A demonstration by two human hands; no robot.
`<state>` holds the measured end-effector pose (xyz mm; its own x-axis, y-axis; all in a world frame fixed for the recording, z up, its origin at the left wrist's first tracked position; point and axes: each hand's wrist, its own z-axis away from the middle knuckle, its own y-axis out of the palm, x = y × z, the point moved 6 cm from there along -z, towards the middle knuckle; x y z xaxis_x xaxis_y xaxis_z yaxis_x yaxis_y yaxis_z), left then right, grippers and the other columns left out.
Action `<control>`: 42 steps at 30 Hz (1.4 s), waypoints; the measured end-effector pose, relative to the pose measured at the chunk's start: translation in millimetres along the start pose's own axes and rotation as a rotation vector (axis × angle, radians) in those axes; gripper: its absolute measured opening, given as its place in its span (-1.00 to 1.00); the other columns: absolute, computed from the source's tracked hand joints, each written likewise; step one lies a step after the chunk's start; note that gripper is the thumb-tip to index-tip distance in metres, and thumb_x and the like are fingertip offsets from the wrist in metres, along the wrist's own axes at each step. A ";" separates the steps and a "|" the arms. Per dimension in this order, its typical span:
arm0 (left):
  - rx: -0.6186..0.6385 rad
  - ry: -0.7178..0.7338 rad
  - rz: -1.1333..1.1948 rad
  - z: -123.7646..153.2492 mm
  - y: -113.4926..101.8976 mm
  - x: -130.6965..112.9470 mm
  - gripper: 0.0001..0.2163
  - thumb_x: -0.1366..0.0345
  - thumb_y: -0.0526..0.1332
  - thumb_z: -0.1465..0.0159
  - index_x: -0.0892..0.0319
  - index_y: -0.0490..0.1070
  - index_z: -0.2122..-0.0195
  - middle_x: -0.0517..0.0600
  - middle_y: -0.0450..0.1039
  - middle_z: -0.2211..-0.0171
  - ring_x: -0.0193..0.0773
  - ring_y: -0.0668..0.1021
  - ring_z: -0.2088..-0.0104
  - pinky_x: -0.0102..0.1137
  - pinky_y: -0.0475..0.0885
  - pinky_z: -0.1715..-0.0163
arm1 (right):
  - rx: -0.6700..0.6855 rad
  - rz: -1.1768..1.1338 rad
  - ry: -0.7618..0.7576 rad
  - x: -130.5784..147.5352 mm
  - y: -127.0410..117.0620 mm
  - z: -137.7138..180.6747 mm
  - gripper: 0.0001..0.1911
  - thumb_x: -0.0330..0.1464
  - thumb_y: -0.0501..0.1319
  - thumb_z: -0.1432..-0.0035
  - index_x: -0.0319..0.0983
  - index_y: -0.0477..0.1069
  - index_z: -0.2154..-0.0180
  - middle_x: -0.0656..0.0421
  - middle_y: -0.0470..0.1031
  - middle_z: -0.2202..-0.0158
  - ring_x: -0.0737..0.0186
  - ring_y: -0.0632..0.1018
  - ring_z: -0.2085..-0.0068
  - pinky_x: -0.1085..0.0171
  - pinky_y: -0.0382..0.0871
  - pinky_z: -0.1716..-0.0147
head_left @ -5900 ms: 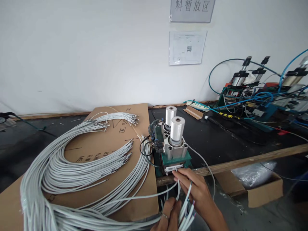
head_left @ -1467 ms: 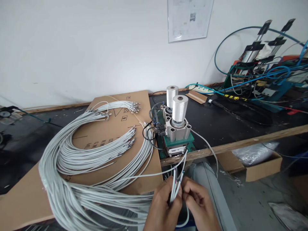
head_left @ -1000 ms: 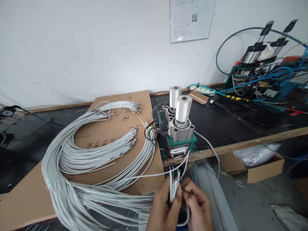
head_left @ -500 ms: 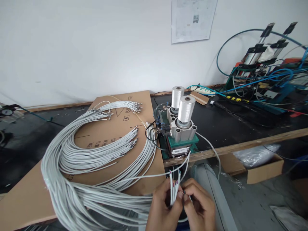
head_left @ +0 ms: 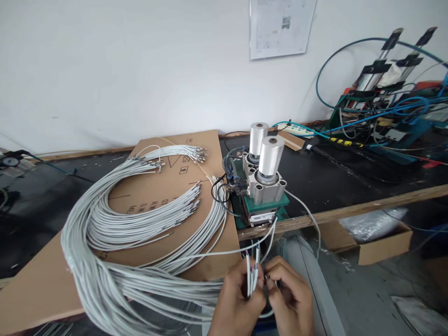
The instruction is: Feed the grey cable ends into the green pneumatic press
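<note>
My left hand (head_left: 240,294) is closed around several white cables (head_left: 249,275), whose ends point up and show small coloured wires. Close against it, my right hand (head_left: 289,294) pinches at the tip of a cable, where a small dark bit shows between thumb and forefinger. A large looped bundle of white cables (head_left: 105,233) lies on a flat cardboard sheet (head_left: 206,140) to the left. Just beyond my hands stands a pneumatic press (head_left: 268,186) with two silver cylinders. White leads run from its front down toward my hands.
The black workbench (head_left: 336,177) has a wooden front edge. At the back right stand more pneumatic devices (head_left: 378,88) with blue hoses, near a power strip (head_left: 296,129). Below sits an open cardboard box (head_left: 385,245) holding clear plastic. A paper sheet (head_left: 283,28) hangs on the wall.
The held cable ends have shifted slightly, and my left hand has tilted a little. My right hand stays pinched beside it. The whole view has moved slightly.
</note>
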<state>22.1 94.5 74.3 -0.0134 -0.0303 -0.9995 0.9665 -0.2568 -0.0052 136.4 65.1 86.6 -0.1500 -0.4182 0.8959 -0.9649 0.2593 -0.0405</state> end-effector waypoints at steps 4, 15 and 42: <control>0.008 -0.017 0.063 0.7 0.8 1.5 -0.81 0.20 0.27 -0.25 0.16 0.37 0.44 -0.14 0.25 0.51 -0.35 0.31 0.46 -0.51 0.22 0.48 | 0.012 -0.059 0.052 -5.6 -0.8 -0.7 -0.70 -0.42 0.07 -0.36 -0.17 0.23 0.47 0.24 0.32 0.47 0.27 0.40 0.43 0.31 0.22 0.46; -0.015 -0.042 0.124 1.3 0.4 10.4 -0.67 0.01 0.29 -0.26 0.17 0.37 0.43 -0.09 0.35 0.47 -0.32 0.37 0.41 -0.53 0.25 0.49 | 0.040 0.078 -0.028 4.9 1.4 -1.2 -0.77 -0.47 0.10 -0.28 -0.17 0.32 0.45 0.23 0.33 0.47 0.30 0.32 0.50 0.30 0.09 0.54; -0.046 -0.105 0.089 3.5 -1.4 6.0 -0.62 -0.09 0.27 -0.25 0.15 0.39 0.39 -0.19 0.18 0.58 -0.41 0.22 0.58 -0.52 0.15 0.61 | -0.007 -0.168 0.218 -21.6 5.3 6.6 -0.64 -0.25 0.13 -0.37 -0.19 0.31 0.49 0.26 0.30 0.49 0.30 0.35 0.48 0.35 0.24 0.49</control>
<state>19.7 91.4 68.4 0.0489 -0.1525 -0.9871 0.9756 -0.2043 0.0799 133.2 69.8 64.1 0.0631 -0.2587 0.9639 -0.9708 0.2081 0.1194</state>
